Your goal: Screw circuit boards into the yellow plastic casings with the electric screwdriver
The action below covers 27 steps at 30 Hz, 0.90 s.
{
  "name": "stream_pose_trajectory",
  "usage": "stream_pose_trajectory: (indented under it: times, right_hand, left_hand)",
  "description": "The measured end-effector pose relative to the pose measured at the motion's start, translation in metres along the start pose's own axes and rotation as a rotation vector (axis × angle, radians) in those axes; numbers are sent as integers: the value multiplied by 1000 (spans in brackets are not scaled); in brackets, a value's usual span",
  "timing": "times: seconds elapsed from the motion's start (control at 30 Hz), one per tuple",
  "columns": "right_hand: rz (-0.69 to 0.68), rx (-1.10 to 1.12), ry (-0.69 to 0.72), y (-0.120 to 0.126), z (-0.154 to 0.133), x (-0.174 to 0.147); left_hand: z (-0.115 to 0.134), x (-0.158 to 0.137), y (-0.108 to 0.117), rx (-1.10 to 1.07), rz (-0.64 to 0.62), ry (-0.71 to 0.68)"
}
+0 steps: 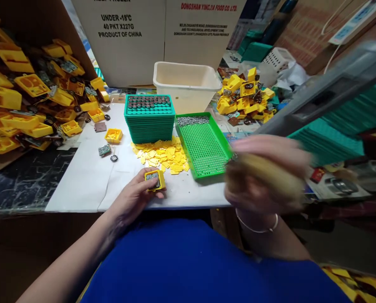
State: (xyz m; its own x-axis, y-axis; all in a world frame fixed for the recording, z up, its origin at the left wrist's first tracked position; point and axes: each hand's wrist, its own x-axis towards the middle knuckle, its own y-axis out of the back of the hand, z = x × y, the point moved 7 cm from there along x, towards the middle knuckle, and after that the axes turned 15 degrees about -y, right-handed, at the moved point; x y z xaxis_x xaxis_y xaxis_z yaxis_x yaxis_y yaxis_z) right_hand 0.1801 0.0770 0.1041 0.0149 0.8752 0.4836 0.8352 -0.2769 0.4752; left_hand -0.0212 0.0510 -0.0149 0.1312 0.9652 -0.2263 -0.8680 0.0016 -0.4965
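Left hand (139, 188): fingers closed on yellow casing (162, 179), circuit board (149, 176) inside, left of green tray (200, 145). Right hand (268, 198): blurred, curled round tan object (270, 171), right of tray. Metal bits (192, 121) heaped in tray's far end. Left of tray, teal stack (150, 126) holding dark round pieces (148, 101).

i'm in a small assembly workshop: heaped yellow plastic casings (3, 97), a loose circuit board (104, 150) and a green parts tray (202, 145) crowd my bench (77, 185).
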Motion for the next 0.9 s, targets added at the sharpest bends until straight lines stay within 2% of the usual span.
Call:
stream_pose_trajectory:
  times: [0.07,0.1,0.23,0.37,0.5,0.67,0.8,0.9]
  right_hand:
    - [-45,-32,225,-22,-27,15]
    - [-110,-78,247,-39,-32,29]
    - [-333,-296,146,-107,-25,102]
    - [-422,-435,133,-145,-14,141]
    - [-466,-520,203,-163,-12,146]
    - [-405,-664,229,-170,-18,150]
    - [-452,-750,148,-172,-24,153]
    - [-462,-719,87,-173,-25,154]
  left_hand:
    - [3,0,4,9,12,-5]
    - [4,-1,5,13,19,-5]
    - [10,-8,10,-21,62,-29]
    - [17,-16,16,-53,64,-72]
    - [18,-19,24,-102,37,-99]
    - [13,-19,26,-48,-29,-70]
    - [11,-21,18,-67,-64,-55]
    - [8,-23,12,-75,-85,-24]
